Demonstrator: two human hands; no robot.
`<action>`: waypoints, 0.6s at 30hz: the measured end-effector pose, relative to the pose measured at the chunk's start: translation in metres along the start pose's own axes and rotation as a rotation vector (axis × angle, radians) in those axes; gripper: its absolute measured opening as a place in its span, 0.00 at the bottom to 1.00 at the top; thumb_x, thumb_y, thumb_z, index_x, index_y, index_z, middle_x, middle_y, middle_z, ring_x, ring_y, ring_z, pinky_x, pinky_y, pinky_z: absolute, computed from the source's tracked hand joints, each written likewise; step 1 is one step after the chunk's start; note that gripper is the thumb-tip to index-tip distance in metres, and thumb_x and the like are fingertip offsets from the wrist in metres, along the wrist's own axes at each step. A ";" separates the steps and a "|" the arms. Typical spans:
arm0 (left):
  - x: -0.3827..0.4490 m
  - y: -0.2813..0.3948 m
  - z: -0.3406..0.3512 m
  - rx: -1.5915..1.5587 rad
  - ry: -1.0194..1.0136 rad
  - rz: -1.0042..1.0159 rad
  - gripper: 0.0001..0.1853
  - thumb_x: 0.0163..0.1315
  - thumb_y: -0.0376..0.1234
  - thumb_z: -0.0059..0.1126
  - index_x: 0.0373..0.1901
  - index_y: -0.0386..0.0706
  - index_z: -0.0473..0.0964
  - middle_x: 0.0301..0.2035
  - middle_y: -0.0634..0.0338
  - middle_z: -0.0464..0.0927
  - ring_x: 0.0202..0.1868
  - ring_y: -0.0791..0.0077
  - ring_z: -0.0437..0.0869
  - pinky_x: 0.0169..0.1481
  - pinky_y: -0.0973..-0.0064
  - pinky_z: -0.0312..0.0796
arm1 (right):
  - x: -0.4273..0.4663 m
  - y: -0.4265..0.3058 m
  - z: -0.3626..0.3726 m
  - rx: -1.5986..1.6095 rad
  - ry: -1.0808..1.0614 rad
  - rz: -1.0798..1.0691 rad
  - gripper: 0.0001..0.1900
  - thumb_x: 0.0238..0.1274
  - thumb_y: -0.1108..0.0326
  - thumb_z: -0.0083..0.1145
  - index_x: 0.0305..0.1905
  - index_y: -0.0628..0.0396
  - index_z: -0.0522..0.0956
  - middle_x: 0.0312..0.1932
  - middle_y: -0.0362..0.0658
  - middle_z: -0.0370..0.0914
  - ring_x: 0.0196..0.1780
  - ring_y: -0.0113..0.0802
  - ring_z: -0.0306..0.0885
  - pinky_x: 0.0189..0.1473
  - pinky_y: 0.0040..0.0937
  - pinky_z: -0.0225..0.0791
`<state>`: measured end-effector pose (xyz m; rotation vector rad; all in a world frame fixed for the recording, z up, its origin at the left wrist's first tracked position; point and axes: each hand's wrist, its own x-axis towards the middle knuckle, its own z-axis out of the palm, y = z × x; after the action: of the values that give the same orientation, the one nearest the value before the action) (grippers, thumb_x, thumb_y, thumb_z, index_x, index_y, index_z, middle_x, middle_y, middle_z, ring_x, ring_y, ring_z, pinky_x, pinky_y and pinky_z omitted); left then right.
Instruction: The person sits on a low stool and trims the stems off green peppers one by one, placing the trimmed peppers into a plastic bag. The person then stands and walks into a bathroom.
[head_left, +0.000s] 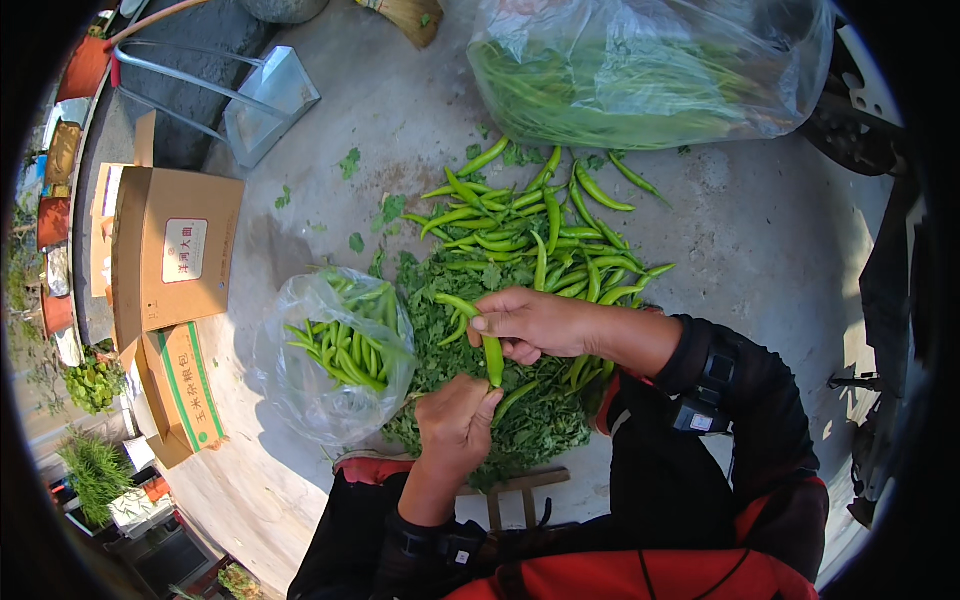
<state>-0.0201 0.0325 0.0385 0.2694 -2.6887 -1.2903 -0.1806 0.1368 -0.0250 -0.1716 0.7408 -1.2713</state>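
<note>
One long green chili pepper (492, 360) is stretched between my two hands, above a heap of leafy coriander (442, 330). My right hand (532, 322) grips it around the middle, with its curved tip poking out at the upper left. The fingers of my left hand (457, 420) pinch the pepper's lower, stem end; the stem itself is mostly hidden. Beyond my right hand, many loose green chilies (517, 225) lie piled on the concrete and partly over the coriander. To the left of the heap, an opened clear plastic bag (300, 405) contains more green chilies (349, 352).
A large clear bag (645, 82) of long greens lies at the far right. Cardboard boxes (195, 240) stand on the left, with a metal dustpan (270, 105) behind them. A broom head (409, 19) shows at the top. A wooden stool edge (517, 480) is between my legs.
</note>
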 end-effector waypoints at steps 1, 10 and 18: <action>-0.001 -0.001 0.000 -0.011 0.012 0.030 0.04 0.60 0.25 0.60 0.27 0.34 0.76 0.20 0.52 0.73 0.19 0.56 0.74 0.23 0.67 0.65 | 0.003 0.000 0.001 -0.001 0.013 0.078 0.14 0.75 0.55 0.49 0.41 0.56 0.75 0.24 0.35 0.62 0.19 0.20 0.52 0.19 0.20 0.45; -0.020 -0.033 0.009 0.241 -0.196 -0.066 0.26 0.55 0.29 0.67 0.57 0.34 0.73 0.46 0.47 0.76 0.39 0.52 0.81 0.45 0.67 0.75 | 0.016 0.001 -0.018 -0.559 0.251 -0.320 0.13 0.70 0.58 0.54 0.36 0.58 0.74 0.19 0.39 0.64 0.22 0.26 0.58 0.24 0.31 0.56; -0.033 -0.045 0.008 -0.195 0.117 -0.443 0.11 0.64 0.33 0.61 0.40 0.31 0.77 0.27 0.56 0.78 0.24 0.73 0.78 0.31 0.76 0.71 | 0.034 0.028 0.007 -0.605 0.100 -0.360 0.12 0.64 0.60 0.60 0.37 0.59 0.76 0.23 0.45 0.71 0.27 0.31 0.69 0.32 0.36 0.65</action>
<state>0.0151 0.0187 -0.0039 0.9233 -2.4625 -1.5764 -0.1503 0.1132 -0.0480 -0.7644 1.2076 -1.3649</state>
